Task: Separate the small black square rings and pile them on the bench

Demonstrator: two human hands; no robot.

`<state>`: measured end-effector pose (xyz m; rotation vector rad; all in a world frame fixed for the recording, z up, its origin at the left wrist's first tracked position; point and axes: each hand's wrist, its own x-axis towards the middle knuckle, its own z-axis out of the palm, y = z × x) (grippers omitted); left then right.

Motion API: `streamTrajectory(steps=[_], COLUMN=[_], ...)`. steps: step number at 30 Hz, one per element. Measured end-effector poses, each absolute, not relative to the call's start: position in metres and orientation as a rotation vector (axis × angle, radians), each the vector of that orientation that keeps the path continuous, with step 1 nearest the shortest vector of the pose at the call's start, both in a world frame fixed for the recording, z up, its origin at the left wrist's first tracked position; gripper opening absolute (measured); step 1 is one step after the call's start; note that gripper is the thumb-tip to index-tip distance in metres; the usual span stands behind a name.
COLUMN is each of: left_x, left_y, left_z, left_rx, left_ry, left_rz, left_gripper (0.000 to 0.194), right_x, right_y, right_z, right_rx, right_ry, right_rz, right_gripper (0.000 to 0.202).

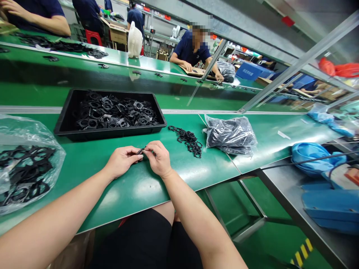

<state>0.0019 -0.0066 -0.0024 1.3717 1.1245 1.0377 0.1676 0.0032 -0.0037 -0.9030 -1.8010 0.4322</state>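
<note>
Your left hand [122,161] and right hand [159,158] met over the green table [134,186], just in front of the black tray [65,123]. Both pinched one small black part [140,151] between the fingertips, held just above the table. A pile of rings [189,140] lay near the right hand, beside a bag [230,134].

No writing can be made out for certain. The blue crate [254,70] beyond the conveyor carries a line of pale characters on its side, too small and blurred to read. Nothing else in view bears legible text, numbers or brands.
</note>
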Motion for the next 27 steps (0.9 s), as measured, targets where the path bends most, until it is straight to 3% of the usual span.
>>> streamTrajectory(steps=[7,10,19,27], left_x=[0.0002,0.0013,0.0030,0.0036], left_y=[-0.0051,-0.0053,-0.0021,-0.0039], left_z=[-0.0089,-0.0064,-0.0014,-0.0047], left_rx=[1.424,1.459,1.066,1.086], left_ry=[1.146,1.168,1.199,1.083], left_rz=[0.953,0.968,1.151,1.119], left_gripper=[0.026,0.035,0.037,0.036], right_x=[0.1680,0.1679,0.1664,0.1663], right_y=[0.0068,0.0075,0.0039,0.0066], right_z=[-0.0077,-0.0074,-0.0077,-0.0089], right_rx=[-1.043,-0.977,-1.011,-0.923], right_ry=[-1.624,-1.712,-1.691,-1.797], right_rz=[0.716,0.619,0.478,0.252], right_gripper=[0.013,0.013,0.014,0.008])
